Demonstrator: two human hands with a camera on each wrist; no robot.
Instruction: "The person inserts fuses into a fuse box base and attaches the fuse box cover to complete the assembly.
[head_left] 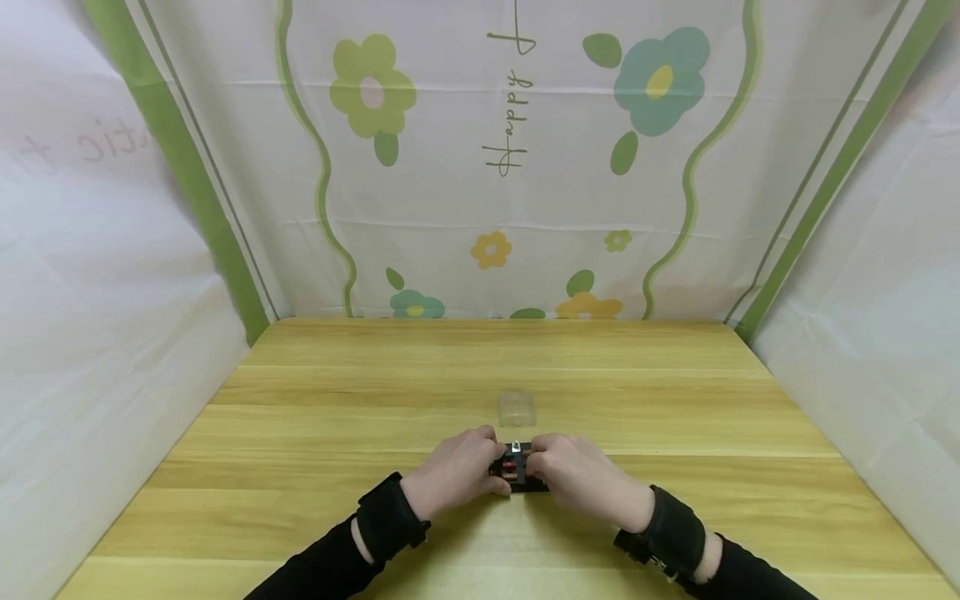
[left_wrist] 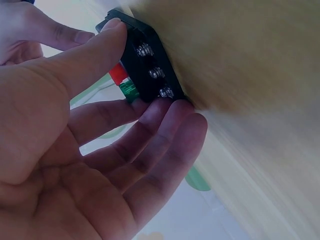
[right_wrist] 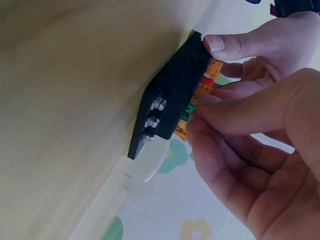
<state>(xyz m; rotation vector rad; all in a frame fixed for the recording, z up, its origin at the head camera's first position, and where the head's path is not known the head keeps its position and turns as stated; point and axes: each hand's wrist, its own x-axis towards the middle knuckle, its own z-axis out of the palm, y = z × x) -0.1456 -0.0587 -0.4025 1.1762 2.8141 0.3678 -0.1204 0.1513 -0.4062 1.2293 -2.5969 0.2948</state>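
Observation:
A black fuse block (head_left: pixel 517 469) rests on the wooden table between both hands. Silver screw terminals (left_wrist: pixel 156 73) line its end in the left wrist view. Coloured blade fuses, orange, red and green (right_wrist: pixel 189 111), stand in its top. My left hand (head_left: pixel 461 471) holds the block at its left end, thumb on the near side and fingers on the far side. At the right part of the block, my right hand (head_left: pixel 581 475) pinches at the fuses with thumb and index finger; the fingertips hide most of the piece between them. A clear plastic cover (head_left: pixel 517 409) lies just behind the block.
The wooden table (head_left: pixel 360 392) reaches back to a white cloth (head_left: pixel 450 167) printed with flowers. White cloth also hangs along the left and right sides. Both wrists wear black straps (head_left: pixel 390 517).

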